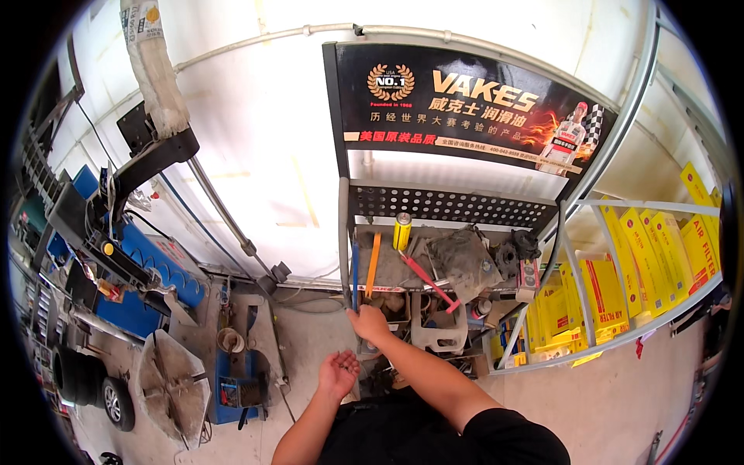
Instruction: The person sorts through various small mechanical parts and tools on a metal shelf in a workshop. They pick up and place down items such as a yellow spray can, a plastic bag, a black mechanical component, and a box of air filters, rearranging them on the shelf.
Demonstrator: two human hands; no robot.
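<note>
My left hand (339,373) is turned palm up with its fingers curled. Small dark pieces (347,367) rest in the palm, too small to identify. My right hand (370,324) reaches to the front left corner of a black metal shelf rack, beside the grey post (344,250) and the lower end of a blue bar (355,267). Its fingers are bent, and whether they grip anything is hidden. On the grimy shelf lie an orange strip (373,264), a yellow spray can (401,231) standing upright, and a red-handled tool (430,281) that overhangs the front edge.
A tyre changer with a turntable (172,389) and blue cylinder (160,256) stands left, near tyres (78,375). Yellow air filter boxes (604,296) fill a rack at right. A white plastic container (440,336) and clutter sit on the lower shelf.
</note>
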